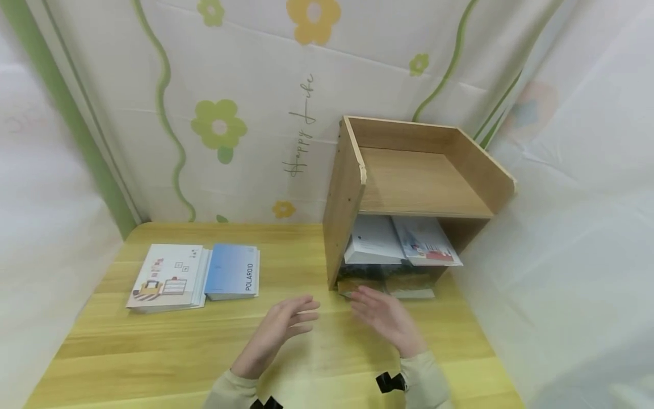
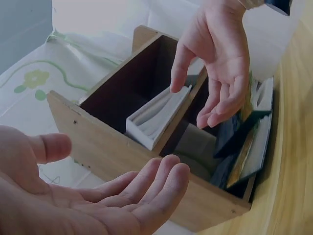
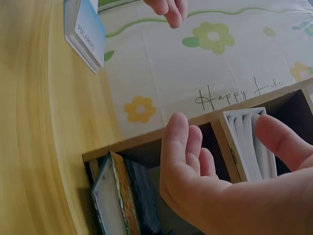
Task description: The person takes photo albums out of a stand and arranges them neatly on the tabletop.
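Both hands hang in the air above the table before a wooden shelf, holding nothing. My left hand has its fingers loosely extended; in the left wrist view the left hand lies palm up, fingers slightly bent. My right hand, nearer the shelf's lower compartment, has relaxed fingers, thumb apart in the right wrist view. White books and a book with a red and blue picture lie in the middle compartment. Dark-covered books are in the bottom one.
On the table's left part a white illustrated book lies beside a blue POLAROID book, each on top of another. A white curtain with flowers hangs behind the table. The shelf's top compartment holds nothing.
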The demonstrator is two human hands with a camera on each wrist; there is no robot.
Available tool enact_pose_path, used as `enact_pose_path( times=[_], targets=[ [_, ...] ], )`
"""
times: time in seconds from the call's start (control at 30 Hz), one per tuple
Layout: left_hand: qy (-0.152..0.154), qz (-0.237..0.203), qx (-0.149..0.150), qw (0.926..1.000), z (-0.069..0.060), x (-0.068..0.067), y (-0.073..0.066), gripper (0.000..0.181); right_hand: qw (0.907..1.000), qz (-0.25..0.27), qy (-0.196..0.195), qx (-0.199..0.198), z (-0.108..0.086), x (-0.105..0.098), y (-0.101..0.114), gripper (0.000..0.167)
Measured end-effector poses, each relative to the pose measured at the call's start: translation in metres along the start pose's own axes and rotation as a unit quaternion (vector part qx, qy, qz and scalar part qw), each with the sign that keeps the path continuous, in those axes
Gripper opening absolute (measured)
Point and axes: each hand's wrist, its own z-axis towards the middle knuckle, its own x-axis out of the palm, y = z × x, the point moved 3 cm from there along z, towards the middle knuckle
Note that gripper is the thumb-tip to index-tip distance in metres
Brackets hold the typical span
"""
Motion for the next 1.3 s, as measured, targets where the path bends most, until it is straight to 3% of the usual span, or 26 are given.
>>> enact_pose_path(
  times=[0.1,0.17,0.3,0.4,0.57,0.93,1.3],
  targets=[
    [0.032,-0.036,0.002,0.9988,0.005,0.005,-0.003,0.063,1.0000,0.006,-0.004,0.005,0.001,-0.004,0.010,0.033],
    [0.049,-0.058,0.004,0.9971,0.008,0.008,-0.004,0.065,0.9999,0.005,-0.009,0.009,0.001,-0.006,0.018,0.045],
    [0.067,-0.074,0.000,0.9950,0.018,0.014,-0.005,0.070,0.9997,-0.003,-0.010,0.021,0.001,-0.010,0.033,0.074],
    [0.078,-0.083,-0.009,0.9935,0.025,0.018,-0.006,0.075,0.9996,-0.002,0.000,0.029,-0.001,-0.012,0.044,0.081],
    [0.091,-0.100,-0.022,0.9905,0.038,0.024,-0.006,0.083,0.9991,0.001,0.013,0.041,-0.005,-0.019,0.061,0.083],
    [0.083,-0.102,-0.057,0.9897,0.066,0.035,-0.016,0.092,0.9980,0.009,0.011,0.061,-0.003,-0.020,0.080,0.077],
    [0.068,-0.184,-0.110,0.9744,0.089,0.047,-0.016,0.089,0.9976,0.008,-0.018,0.066,-0.004,-0.020,0.085,0.076]
  ],
)
